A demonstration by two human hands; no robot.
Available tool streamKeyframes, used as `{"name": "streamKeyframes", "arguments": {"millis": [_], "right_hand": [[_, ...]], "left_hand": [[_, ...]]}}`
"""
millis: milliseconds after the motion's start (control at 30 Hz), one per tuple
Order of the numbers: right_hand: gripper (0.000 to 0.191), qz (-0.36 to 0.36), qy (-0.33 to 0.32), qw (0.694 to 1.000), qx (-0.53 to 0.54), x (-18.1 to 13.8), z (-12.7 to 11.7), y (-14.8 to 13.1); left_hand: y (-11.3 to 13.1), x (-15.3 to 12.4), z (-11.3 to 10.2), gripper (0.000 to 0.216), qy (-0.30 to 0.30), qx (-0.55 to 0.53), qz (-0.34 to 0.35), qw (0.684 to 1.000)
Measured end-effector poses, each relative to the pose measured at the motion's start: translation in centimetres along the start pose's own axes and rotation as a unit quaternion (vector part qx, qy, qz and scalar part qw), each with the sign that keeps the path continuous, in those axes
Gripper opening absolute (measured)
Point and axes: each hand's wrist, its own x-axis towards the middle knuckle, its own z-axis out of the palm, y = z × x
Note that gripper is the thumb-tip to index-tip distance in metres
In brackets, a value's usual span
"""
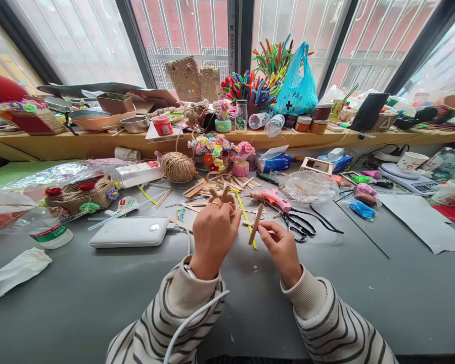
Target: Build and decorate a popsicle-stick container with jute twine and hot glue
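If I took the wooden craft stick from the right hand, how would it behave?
The wooden craft stick is probably stiff, since it juts straight from the right hand without sagging. It looks light, being slim and merely pinched. Its flat shape suggests sliding rather than rolling.

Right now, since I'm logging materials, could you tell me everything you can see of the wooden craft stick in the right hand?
The wooden craft stick is a flat, narrow, light brown strip with rounded ends, looking straight and whole. It is held steeply tilted, upper end leaning right, with the right hand pinching it near its middle. In this view it overlaps the yellow strip; whether they touch is unclear.
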Motion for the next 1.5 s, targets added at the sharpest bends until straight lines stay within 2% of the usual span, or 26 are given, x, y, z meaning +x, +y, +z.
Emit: {"name": "streamKeyframes", "arguments": {"millis": [167, 300, 400, 500, 600, 767, 833, 967, 1067, 1167, 1233, 1333, 1433, 1500], "right_hand": [[0.021, 0.002, 0.002, 1.000, 0.005, 0.0, 0.0, -0.1], [0.021, 0.001, 0.001, 1.000, 0.007, 0.0, 0.1, -0.2], [0.021, -0.001, 0.002, 1.000, 0.006, -0.1, 0.1, -0.3], [0.020, -0.007, 0.000, 1.000, 0.006, -0.2, 0.0, -0.3], [0.020, -0.008, -0.002, 1.000, 0.002, -0.2, 0.0, -0.2], [0.020, -0.005, 0.000, 1.000, -0.006, -0.2, 0.0, -0.2], [0.021, -0.007, -0.004, 1.000, -0.012, -0.2, 0.0, -0.2], [0.021, -0.009, -0.007, 1.000, -0.021, -0.2, 0.0, -0.1], [0.022, -0.007, -0.004, 1.000, -0.021, -0.2, -0.1, 0.0], [0.023, -0.002, 0.002, 1.000, -0.019, -0.2, -0.1, 0.0], [0.023, -0.001, 0.004, 1.000, -0.020, -0.2, 0.0, 0.1], [0.023, -0.004, -0.006, 1.000, -0.026, -0.2, 0.1, 0.2], [0.023, -0.009, -0.023, 0.999, -0.034, -0.3, 0.3, 0.2], [0.023, -0.011, -0.029, 0.999, -0.038, -0.4, 0.3, 0.2]], "left_hand": [[-0.8, 1.2, -1.1, 0.026, -0.100, -0.005, -0.028, 0.995], [-3.9, 2.2, -2.5, 0.027, -0.191, -0.037, -0.010, 0.981], [-6.6, 3.2, -3.5, 0.024, -0.270, -0.074, 0.036, 0.959], [-7.6, 3.8, -4.1, 0.022, -0.288, -0.076, 0.058, 0.953], [-6.9, 3.7, -4.0, 0.025, -0.294, -0.065, 0.068, 0.951], [-6.7, 3.4, -3.0, 0.020, -0.271, -0.054, 0.100, 0.956], [-7.7, 4.0, -2.5, 0.016, -0.251, -0.055, 0.122, 0.959], [-10.7, 6.4, -1.6, 0.015, -0.254, -0.081, 0.132, 0.955], [-12.9, 7.8, -1.5, 0.017, -0.246, -0.094, 0.099, 0.960], [-13.5, 6.9, -2.2, 0.027, -0.196, -0.114, 0.066, 0.972], [-12.5, 4.7, -2.7, 0.032, -0.134, -0.139, 0.050, 0.980], [-9.1, -0.1, -2.2, 0.030, -0.027, -0.203, 0.027, 0.979], [-5.4, -4.2, -0.2, 0.027, -0.034, -0.264, 0.036, 0.963], [-3.7, -5.7, 1.2, 0.027, -0.060, -0.270, 0.027, 0.961]]}}
